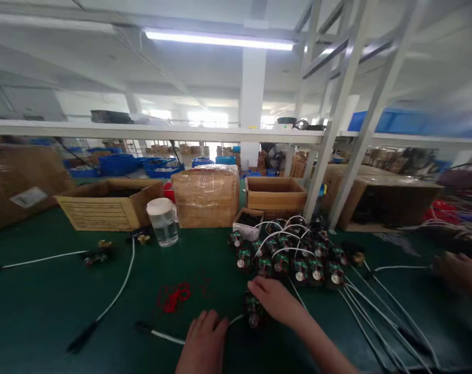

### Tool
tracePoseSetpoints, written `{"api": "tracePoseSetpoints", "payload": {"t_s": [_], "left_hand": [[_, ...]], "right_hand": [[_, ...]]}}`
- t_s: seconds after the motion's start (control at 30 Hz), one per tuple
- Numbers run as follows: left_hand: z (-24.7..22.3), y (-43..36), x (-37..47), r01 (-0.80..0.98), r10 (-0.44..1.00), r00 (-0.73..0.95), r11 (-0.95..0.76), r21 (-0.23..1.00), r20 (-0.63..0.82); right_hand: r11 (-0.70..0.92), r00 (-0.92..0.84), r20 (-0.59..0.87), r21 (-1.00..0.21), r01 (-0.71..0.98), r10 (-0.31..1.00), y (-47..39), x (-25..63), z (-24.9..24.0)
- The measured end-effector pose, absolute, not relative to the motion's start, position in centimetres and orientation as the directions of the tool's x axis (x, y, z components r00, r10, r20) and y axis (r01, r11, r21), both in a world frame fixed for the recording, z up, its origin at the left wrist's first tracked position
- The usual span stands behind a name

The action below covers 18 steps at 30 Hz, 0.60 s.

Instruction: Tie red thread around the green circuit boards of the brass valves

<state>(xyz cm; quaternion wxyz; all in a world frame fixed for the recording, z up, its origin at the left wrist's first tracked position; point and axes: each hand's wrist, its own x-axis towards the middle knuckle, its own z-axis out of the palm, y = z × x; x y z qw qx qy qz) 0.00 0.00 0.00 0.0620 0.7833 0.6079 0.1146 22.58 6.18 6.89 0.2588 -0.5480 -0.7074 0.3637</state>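
Observation:
My right hand (277, 303) is closed on a small dark module with a green circuit board (253, 313), its fingers over the top and right side. A white cable (167, 337) with a black end runs from this module to the left, passing under my left hand (204, 337). The left fingers are curled over the cable; their tips are partly hidden. Just beyond, a bundle of thin red wires (176, 297) lies on the green table (115, 343). Behind my right hand several similar modules (301, 270) stand close together with white cables looped over them.
Single modules with cables (97, 255) lie at left. A clear plastic jar (162, 223), an open carton (103, 208), a taped carton (206, 197) and a small white basket (247, 223) line the back. A shelf post (337, 114) rises at right. Another person's hand (459, 275) is at far right.

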Motion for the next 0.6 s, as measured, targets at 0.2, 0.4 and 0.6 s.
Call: {"api": "tracePoseSetpoints", "payload": {"t_s": [0.2, 0.4, 0.6], "left_hand": [[2.6, 0.1, -0.6, 0.862, 0.97, 0.234, -0.24, 0.447, 0.069], [7.2, 3.7, -4.7, 0.856, 0.993, -0.111, 0.08, 0.511, 0.032], [6.9, 6.9, -3.2, 0.89, 0.993, -0.116, 0.105, 0.445, -0.003]], "right_hand": [[0.121, -0.222, -0.01, -0.813, 0.57, 0.975, 4.8, 22.0, 5.4], [0.039, -0.104, -0.009, -0.895, 0.444, 0.995, 4.1, 22.5, 3.0], [0.039, -0.003, 0.042, -0.908, 0.416, 0.999, 3.2, 22.2, 1.3]]}}
